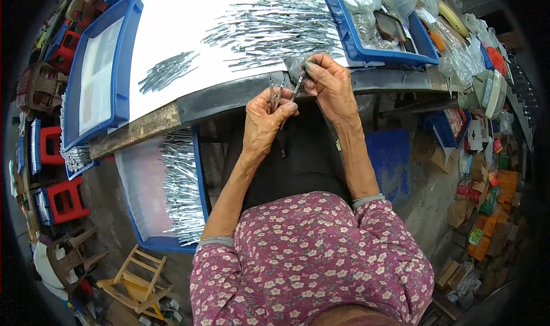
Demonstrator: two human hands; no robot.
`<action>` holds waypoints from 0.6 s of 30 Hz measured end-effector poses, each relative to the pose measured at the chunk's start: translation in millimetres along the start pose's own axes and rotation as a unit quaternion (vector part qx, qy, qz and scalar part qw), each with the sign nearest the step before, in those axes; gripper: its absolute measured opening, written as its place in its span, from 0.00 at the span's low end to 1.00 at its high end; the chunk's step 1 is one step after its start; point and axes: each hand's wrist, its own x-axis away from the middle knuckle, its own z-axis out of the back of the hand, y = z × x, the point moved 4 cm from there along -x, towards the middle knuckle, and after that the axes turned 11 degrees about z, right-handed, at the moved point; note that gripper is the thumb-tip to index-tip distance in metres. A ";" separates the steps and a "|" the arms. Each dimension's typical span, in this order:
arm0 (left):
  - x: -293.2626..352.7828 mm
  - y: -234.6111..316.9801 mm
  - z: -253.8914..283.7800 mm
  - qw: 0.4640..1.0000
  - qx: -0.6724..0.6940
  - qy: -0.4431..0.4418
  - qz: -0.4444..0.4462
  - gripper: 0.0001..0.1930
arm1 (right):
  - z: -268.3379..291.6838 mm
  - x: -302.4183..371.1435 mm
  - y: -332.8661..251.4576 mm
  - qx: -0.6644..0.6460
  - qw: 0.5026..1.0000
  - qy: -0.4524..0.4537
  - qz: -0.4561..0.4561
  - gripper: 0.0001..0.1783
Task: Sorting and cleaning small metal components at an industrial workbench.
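The shirt [321, 251] is dusky plum, scattered with small cream flowers and muted grey-green sprigs, and its cuffs [369, 200] are striped in greys. The trousers [286, 174] are black. The held strips [298, 84] are dark grey with silvery-white sections. On the bright white tabletop [172, 16], the larger pile [275, 31] mixes silver, grey and black, while the smaller pile [167, 71] is a more even dark grey. A charcoal band [229, 95] runs along the table edge. The left tray [129, 45] and right tray [395, 55] are strong blue, the stool [66, 201] bright red, the folding chair [136, 291] honey-yellow.
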 end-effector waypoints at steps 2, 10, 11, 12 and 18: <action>0.9 -1.1 -0.8 1.000 -0.018 0.005 -0.021 0.11 | -0.4 1.0 0.3 -0.005 1.000 -0.002 -0.003 0.05; 5.0 0.8 0.2 0.992 -0.113 0.041 -0.038 0.09 | 1.3 4.0 1.8 0.027 0.999 -0.017 -0.006 0.06; 5.8 0.9 0.7 0.989 -0.133 0.051 -0.039 0.08 | 0.9 4.6 2.1 0.027 0.999 -0.017 -0.006 0.06; 6.4 0.9 1.1 0.986 -0.153 0.061 -0.040 0.08 | 0.9 5.4 3.3 0.026 0.999 -0.011 -0.017 0.06; 7.6 -3.5 0.2 0.971 -0.195 0.104 -0.087 0.05 | 4.1 15.3 8.7 0.065 0.998 0.009 -0.003 0.07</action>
